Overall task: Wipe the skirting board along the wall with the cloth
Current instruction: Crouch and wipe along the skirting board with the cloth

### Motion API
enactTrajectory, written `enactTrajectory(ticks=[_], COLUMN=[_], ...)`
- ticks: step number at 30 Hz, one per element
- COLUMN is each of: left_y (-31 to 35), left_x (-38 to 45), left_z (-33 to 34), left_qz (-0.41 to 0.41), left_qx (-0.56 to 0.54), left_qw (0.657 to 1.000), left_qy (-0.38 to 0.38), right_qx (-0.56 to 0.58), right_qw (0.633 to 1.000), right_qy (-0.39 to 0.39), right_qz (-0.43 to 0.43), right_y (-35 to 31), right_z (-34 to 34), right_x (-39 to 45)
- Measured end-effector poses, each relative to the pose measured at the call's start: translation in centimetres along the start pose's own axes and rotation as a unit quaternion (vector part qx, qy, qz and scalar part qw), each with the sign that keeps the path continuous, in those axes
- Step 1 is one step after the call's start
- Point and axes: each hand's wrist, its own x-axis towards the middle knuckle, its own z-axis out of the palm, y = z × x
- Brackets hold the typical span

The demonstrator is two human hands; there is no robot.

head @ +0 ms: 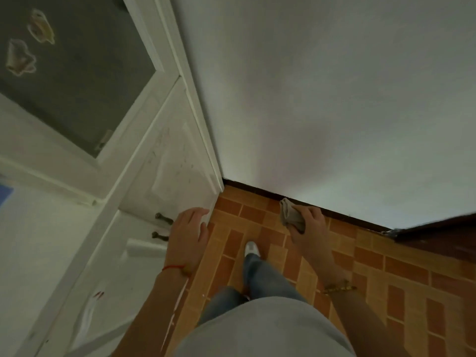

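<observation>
A dark brown skirting board (345, 216) runs along the foot of the white wall (322, 104), from the cabinet corner down to the right. My right hand (307, 228) grips a bunched grey cloth (289, 213), held above the floor just in front of the board. Whether the cloth touches the board I cannot tell. My left hand (189, 229) rests with straight fingers on the lower edge of the white cabinet door (170, 176).
A white cabinet (108, 228) with two dark handles (163, 219) fills the left side. The floor (386, 279) is orange brick-pattern tile. My leg in jeans and a white shoe (252, 248) stand between my hands. A dark wooden piece (438, 235) meets the board at right.
</observation>
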Motion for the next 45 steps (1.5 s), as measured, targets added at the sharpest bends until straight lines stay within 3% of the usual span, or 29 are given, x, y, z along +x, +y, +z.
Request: enactTrajectory(ticks=[6,11,19,32,39,45], left_y=[-3.5,-8.4,-21.3,-46.0,-51.0,-52.7], left_x=[9.6,16.9,23.4,26.2,26.4,25.6], left_z=[3.6,10.8,29.8,60.6,68.7,70.8], left_qz=[-0.007,-0.008,0.021,0.081,0.058,0.081], left_qx=[0.012,0.006,0.010,0.088,0.109,0.110], left_qw=[0.999,0.997,0.996,0.980,0.985,0.990], left_qy=[-0.043,-0.073,-0.086,-0.160,-0.116,-0.042], right_qx=[-0.006,-0.025,-0.063,-0.126,-0.144,-0.145], right_qw=[0.999,0.998,0.995,0.984,0.982,0.981], right_qy=[-0.046,-0.046,-0.073,-0.083,-0.023,0.032], right_qz=[0.020,0.035,-0.008,-0.097,-0.119,-0.125], right_y=[1.4,4.8,16.5,37.7,42.6,43.1], right_z=[4.1,10.9,28.3,58.3,67.1,71.2], right_x=[9.8,17.9,25.4,32.5,36.3,37.1])
